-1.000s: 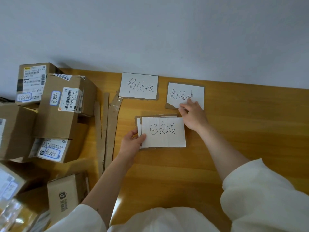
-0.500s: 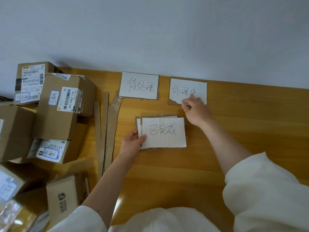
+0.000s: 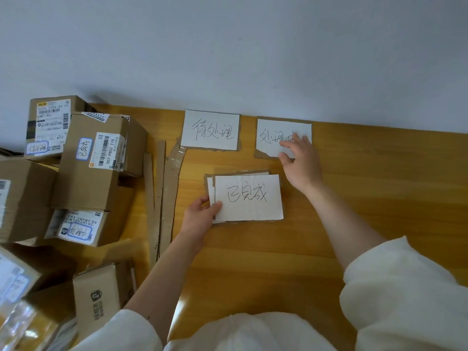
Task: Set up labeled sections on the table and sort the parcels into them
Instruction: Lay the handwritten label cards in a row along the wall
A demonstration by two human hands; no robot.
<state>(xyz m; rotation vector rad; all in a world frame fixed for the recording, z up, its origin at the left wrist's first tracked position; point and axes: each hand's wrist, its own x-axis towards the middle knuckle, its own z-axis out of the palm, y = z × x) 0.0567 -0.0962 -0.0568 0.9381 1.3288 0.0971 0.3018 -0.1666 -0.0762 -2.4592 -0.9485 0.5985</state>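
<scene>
A person in a loose cream-white top (image 3: 253,333), sleeves (image 3: 405,295) pushed up above the elbows, forearms bare.

Right hand (image 3: 300,162): slid with right card (image 3: 272,138) toward 1 o'clock, nearer wall. Card was askew beside stack (image 3: 249,197); now squared up, level with left card (image 3: 211,129).

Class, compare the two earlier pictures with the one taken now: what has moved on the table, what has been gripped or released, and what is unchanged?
The right hand has slid the 处理中 card away from the person toward the wall, level with the 待处理 card; its fingers rest on it throughout. Nothing was gripped or released. The left hand keeps pinching the stack under the 已完成 card, and the parcels stay piled.
</scene>
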